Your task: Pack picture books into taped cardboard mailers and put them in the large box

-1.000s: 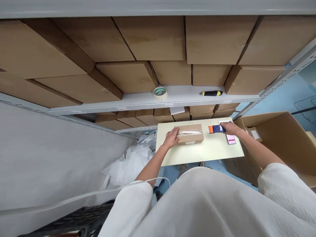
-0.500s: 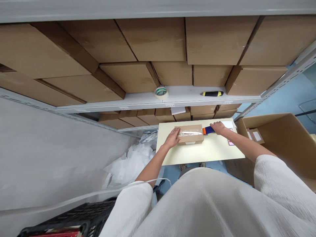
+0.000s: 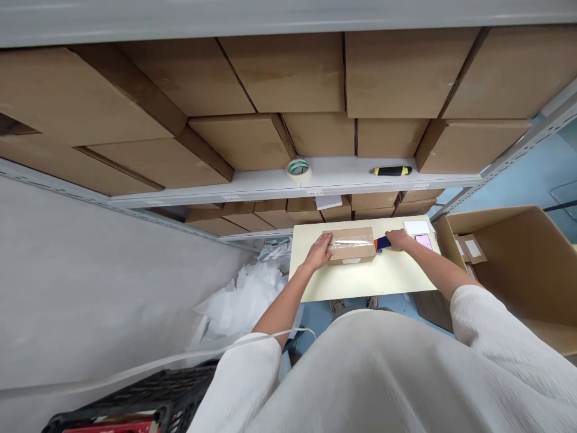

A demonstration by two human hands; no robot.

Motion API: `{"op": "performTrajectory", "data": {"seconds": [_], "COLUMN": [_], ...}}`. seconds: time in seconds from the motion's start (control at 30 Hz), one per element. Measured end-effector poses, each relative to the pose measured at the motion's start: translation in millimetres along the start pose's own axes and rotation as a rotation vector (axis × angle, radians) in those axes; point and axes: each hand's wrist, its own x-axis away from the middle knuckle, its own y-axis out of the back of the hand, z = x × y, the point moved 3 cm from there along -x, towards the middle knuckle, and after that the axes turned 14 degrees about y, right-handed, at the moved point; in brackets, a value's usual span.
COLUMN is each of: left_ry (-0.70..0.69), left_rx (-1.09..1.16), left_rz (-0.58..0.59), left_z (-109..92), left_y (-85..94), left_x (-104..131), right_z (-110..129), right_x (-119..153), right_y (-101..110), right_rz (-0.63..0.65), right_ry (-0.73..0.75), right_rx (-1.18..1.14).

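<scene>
A small closed cardboard box (image 3: 351,248), with clear shiny tape along its top and a white label on its near side, lies on a pale yellow board (image 3: 360,282). My left hand (image 3: 319,251) grips the box's left end, fingers over the top edge. At the opposite end my right hand (image 3: 397,239) is closed around a blue tape dispenser (image 3: 383,242) with a bit of orange at its front. The dispenser's front meets the right end of the box; its lower part is hidden. Right of that hand lie a phone (image 3: 422,242) and a white card (image 3: 416,227).
Grey shelves hold stacked cartons (image 3: 282,72). A tape roll (image 3: 299,170) and a yellow-black utility knife (image 3: 391,171) lie on the shelf edge. A large open carton (image 3: 518,258) stands right. White packing sheets (image 3: 243,294) and a black crate (image 3: 135,391) are at left.
My right hand has brought the tape dispenser lower and closer against the box's right end, with less orange showing. My left hand stays on the box. The whole view has shifted slightly.
</scene>
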Motion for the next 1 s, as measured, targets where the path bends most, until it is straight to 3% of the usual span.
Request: {"op": "performTrajectory", "data": {"seconds": [0.13, 0.3, 0.5, 0.67, 0.87, 1.0], "left_ry": [-0.011, -0.019, -0.015, -0.022, -0.043, -0.049], "left_rx": [0.005, 0.013, -0.005, -0.022, -0.030, -0.052], "left_rz": [-0.009, -0.012, -0.009, -0.002, 0.001, 0.002], "left_z": [0, 2, 3, 0, -3, -2], "left_y": [0.7, 0.4, 0.2, 1.3, 1.1, 1.0], "left_x": [0, -1, -1, 2, 6, 9], "right_z": [-37, -62, -36, -6, 9, 14], "right_x": [22, 43, 48, 44, 33, 34], "right_y": [-24, -52, -87, -105, -119, -115], "right_rz": [-0.012, -0.206, -0.331, -0.348, -0.303, -0.330], "right_ry": [-0.124, -0.247, -0.339, -0.434, -0.432, -0.392], "right_rx": [-0.240, -0.474, -0.442, -0.400, -0.390, -0.286]}}
